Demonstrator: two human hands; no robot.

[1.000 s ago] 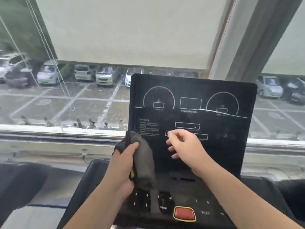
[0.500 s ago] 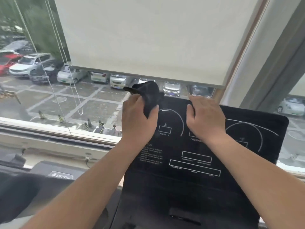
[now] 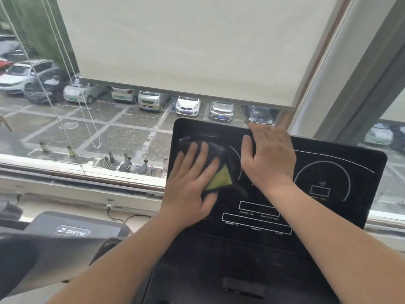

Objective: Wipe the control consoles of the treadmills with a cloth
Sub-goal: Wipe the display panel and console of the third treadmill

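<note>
The roller blind (image 3: 186, 44) is hanging behind the black control console (image 3: 361, 185). The right hand (image 3: 269, 159) is resting flat near the console's top edge, fingers straight. The left hand (image 3: 190, 185), fingers spread wide, is pressing the dark-and-yellow cloth (image 3: 220, 172) onto the upper-left display.

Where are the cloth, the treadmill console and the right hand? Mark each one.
cloth (image 3: 219, 178), head view, its yellow patch.
treadmill console (image 3: 341, 216), head view, bare black panel at lower right.
right hand (image 3: 269, 159), head view, back of the hand.
</note>
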